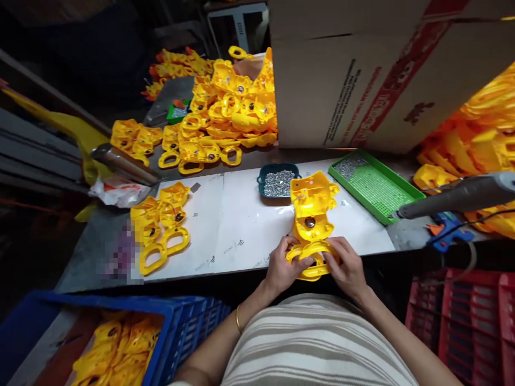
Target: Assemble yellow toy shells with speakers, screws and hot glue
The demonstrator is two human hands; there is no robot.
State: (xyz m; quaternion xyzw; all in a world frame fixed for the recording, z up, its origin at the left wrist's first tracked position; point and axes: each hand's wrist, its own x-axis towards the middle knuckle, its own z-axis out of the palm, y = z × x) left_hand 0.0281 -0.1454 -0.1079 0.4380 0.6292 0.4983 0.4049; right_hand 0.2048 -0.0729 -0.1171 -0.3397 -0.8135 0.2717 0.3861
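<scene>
We hold the yellow shell by its handle loop — left hand and right hand both closed on it; it seems light, stiff, smooth plastic.

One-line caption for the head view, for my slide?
Both hands, left hand and right hand, hold a yellow plastic housing.

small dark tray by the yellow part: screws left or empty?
Not empty: the dark tray holds a heap of small silvery screws across most of its floor.

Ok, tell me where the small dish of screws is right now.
In the head view, the dark teal dish of screws sits on the white sheet mid-table, just left of the yellow plastic housing both hands hold, with the green tray further right.
</scene>
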